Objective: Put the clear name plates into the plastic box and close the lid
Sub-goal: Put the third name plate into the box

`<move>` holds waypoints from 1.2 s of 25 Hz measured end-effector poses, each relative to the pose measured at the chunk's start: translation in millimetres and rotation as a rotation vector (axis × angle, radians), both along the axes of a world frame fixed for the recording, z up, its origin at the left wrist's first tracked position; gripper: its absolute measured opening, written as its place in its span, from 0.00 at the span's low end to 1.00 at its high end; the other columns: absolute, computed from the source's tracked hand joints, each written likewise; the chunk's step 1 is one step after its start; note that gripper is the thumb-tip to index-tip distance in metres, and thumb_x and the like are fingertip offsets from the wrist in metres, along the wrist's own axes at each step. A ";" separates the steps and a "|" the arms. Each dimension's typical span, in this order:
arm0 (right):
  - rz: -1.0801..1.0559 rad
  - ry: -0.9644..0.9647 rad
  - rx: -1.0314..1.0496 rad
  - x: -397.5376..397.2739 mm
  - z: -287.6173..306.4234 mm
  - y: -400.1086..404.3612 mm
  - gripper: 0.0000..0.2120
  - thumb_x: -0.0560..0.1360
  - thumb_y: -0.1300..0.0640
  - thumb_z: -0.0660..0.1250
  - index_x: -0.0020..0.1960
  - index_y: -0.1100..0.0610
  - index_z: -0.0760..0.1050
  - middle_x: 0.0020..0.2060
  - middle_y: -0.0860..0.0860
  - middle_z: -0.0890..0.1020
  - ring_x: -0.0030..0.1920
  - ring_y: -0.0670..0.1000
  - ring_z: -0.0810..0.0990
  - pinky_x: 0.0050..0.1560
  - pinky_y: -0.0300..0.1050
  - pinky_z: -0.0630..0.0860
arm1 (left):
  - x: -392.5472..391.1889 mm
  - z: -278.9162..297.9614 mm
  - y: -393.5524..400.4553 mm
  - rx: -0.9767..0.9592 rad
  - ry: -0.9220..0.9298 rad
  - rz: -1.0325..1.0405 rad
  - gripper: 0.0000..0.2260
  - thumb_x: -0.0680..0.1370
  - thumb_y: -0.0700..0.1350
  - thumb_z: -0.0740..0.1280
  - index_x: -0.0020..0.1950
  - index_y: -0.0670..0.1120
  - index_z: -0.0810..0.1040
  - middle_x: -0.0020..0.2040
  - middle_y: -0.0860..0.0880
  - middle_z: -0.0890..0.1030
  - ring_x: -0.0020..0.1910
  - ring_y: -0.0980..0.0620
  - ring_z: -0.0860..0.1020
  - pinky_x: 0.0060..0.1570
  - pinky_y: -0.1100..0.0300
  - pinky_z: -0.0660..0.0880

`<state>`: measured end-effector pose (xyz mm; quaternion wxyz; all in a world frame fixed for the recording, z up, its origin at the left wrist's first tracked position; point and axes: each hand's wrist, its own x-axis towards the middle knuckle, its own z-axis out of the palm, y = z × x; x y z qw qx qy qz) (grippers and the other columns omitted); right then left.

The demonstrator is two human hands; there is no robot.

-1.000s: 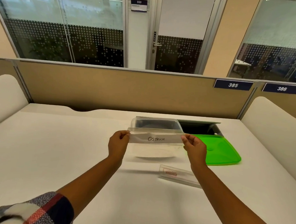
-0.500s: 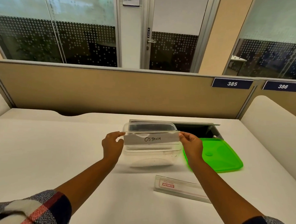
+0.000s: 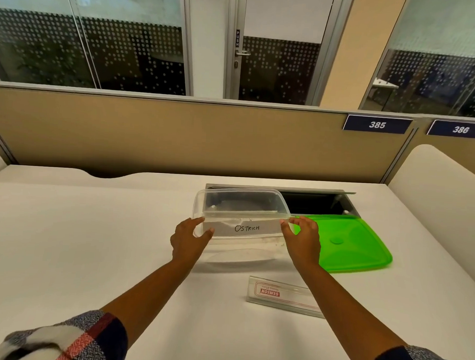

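Note:
A clear plastic box (image 3: 241, 191) stands open at the middle of the white desk. A clear name plate marked "OSTRICH" (image 3: 246, 229) sits inside it along the near wall, below the rim and seen through the plastic. My left hand (image 3: 188, 239) is at the box's near left corner, fingers apart and touching the outer wall. At the near right corner, my right hand (image 3: 303, 241) has its fingers loosely curled beside the rim. A second clear name plate with a red label (image 3: 282, 293) lies on the desk nearer to me. The green lid (image 3: 348, 240) lies flat to the right of the box.
Behind the box, an open black cable slot (image 3: 312, 203) is cut into the desk. A tan partition (image 3: 178, 138) closes off the far edge. White side dividers (image 3: 436, 190) stand at the desk's left and right.
The "OSTRICH" plate went from being held above the rim by both hands down into the box. My fingers have come off its ends and rest at the box's corners.

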<state>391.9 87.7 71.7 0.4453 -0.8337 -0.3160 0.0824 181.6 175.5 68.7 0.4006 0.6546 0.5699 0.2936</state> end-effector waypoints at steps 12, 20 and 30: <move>0.064 -0.233 -0.409 -10.0 1.9 5.4 0.20 0.78 0.46 0.57 0.65 0.57 0.70 0.70 0.55 0.66 0.68 0.59 0.68 0.71 0.67 0.53 | 10.1 -5.8 3.2 0.035 0.328 -0.021 0.18 0.77 0.51 0.58 0.64 0.44 0.67 0.59 0.39 0.77 0.57 0.39 0.74 0.58 0.46 0.72; 0.087 -0.183 -0.537 -12.0 -3.3 11.1 0.29 0.78 0.40 0.47 0.62 0.59 0.74 0.72 0.56 0.65 0.68 0.61 0.67 0.71 0.69 0.50 | 12.0 0.4 -3.4 0.046 0.425 0.019 0.18 0.78 0.54 0.53 0.63 0.45 0.68 0.56 0.41 0.79 0.55 0.41 0.76 0.58 0.46 0.73; 0.065 -0.203 -0.585 -12.6 -0.9 13.4 0.32 0.78 0.38 0.44 0.61 0.61 0.74 0.65 0.58 0.71 0.65 0.62 0.71 0.71 0.68 0.51 | 9.3 8.1 7.8 -0.031 0.447 -0.095 0.16 0.78 0.52 0.55 0.58 0.42 0.70 0.56 0.42 0.78 0.47 0.46 0.75 0.50 0.53 0.73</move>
